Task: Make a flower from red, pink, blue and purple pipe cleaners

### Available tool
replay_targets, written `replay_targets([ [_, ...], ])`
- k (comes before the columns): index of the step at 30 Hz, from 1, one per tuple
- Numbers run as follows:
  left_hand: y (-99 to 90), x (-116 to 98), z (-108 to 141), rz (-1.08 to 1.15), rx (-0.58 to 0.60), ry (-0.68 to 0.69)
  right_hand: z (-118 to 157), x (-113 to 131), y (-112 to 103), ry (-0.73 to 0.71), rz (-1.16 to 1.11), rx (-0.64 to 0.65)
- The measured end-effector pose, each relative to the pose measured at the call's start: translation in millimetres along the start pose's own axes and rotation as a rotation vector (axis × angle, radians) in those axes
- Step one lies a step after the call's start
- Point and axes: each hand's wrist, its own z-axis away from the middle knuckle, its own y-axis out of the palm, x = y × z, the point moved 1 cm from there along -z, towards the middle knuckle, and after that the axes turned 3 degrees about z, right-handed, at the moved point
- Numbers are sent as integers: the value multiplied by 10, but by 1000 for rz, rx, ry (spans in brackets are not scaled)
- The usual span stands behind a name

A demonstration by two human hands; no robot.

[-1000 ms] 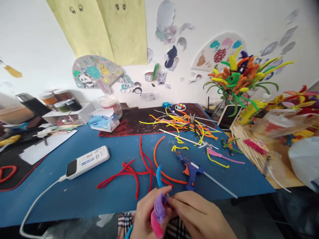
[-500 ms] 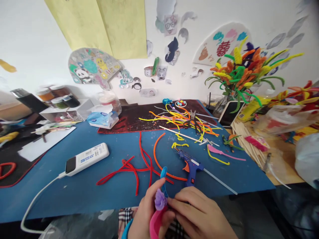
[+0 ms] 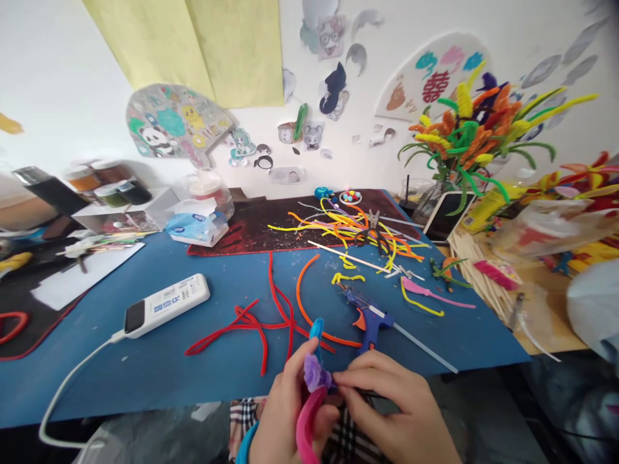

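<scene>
My left hand (image 3: 280,415) is closed around a fuzzy pipe-cleaner piece with a ruffled purple middle (image 3: 315,372). From that middle, a pink pipe-cleaner loop (image 3: 307,425) bends down toward me, and a blue pipe-cleaner loop (image 3: 316,330) sticks up past the index finger. My right hand (image 3: 396,406) pinches at the right side of the purple part, thumb and forefinger together; its fingertips cover what lies between them. Just beyond the hands, a blue glue gun (image 3: 371,316) rests on the table with a clear glue stick (image 3: 425,348) in its back.
Red pipe cleaners (image 3: 264,327) and an orange one (image 3: 300,290) lie ahead of the hands. A white power bank (image 3: 169,303) with a cable is at left. Farther back are loose coloured pipe cleaners (image 3: 333,225) and pliers (image 3: 372,235); a pipe-cleaner bouquet (image 3: 464,135) stands at right.
The purple middle has tilted, showing more of its right side. My right fingertips have moved slightly up and right, with the pinch now more visible. The whole view has shifted a little.
</scene>
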Motion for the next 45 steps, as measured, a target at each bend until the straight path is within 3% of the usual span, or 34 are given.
replay_targets([
  [8, 56, -81, -14, 56, -45, -47, 57, -1, -74, 14, 33, -126],
  [15, 118, -139, -58, 356, 85, -118, 78, 2, -99, 157, -162, -265],
  [22, 54, -82, -12, 180, 8, -90, 105, -39, -56, -17, -50, -65],
  [27, 27, -65, -32, 296, 139, -87, 112, -54, -23, -140, 30, -4],
  [31, 17, -42, -37, 391, 166, -69, 90, -47, 3, -196, 96, -3],
  [38, -101, 52, 22, 295, 257, -94, 146, -76, 51, -290, 174, -20],
  [45, -177, 2, -154, 283, 412, 82, 168, -62, 69, -315, 259, -6],
])
